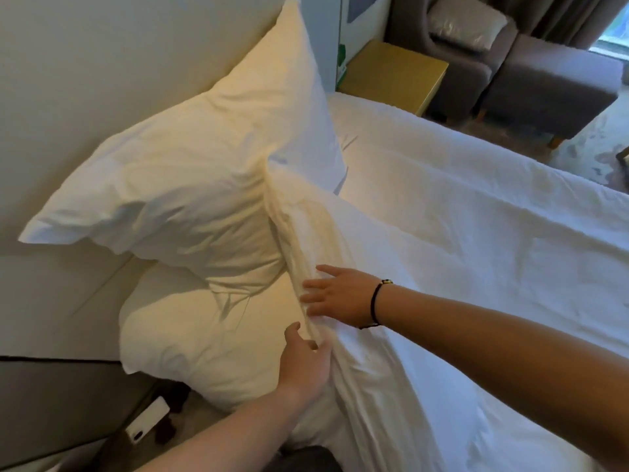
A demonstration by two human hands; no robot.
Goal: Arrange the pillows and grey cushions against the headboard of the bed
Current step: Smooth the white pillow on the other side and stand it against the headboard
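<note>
Two bare hands reach forward over a white bed. The right hand [335, 296], with a dark band on its wrist, lies flat with fingers straight and spread, pressing the folded top edge of the white duvet [476, 240]. The left hand [304, 361] sits just below and nearer the person, palm turned toward that same folded edge, thumb raised and fingers tucked against the fabric; whether they pinch it cannot be told.

Just beyond and to the left of both hands, two white pillows rest against the pale headboard [85, 80]. The upper pillow [204, 158] stands tilted, one corner pointing up along the headboard, and it leans over the lower pillow [211, 338], which lies beside the left hand, touching the duvet's fold. The duvet's raised edge stands between the hands and the pillows.

Left of the left forearm, below the lower pillow, a white phone [148, 422] lies on a dark surface. Far past the right hand, beyond the bed, stand a gold bedside cabinet [394, 74], a grey armchair [456, 59] holding one grey cushion [466, 23], and a grey footstool [551, 86] beside it.
</note>
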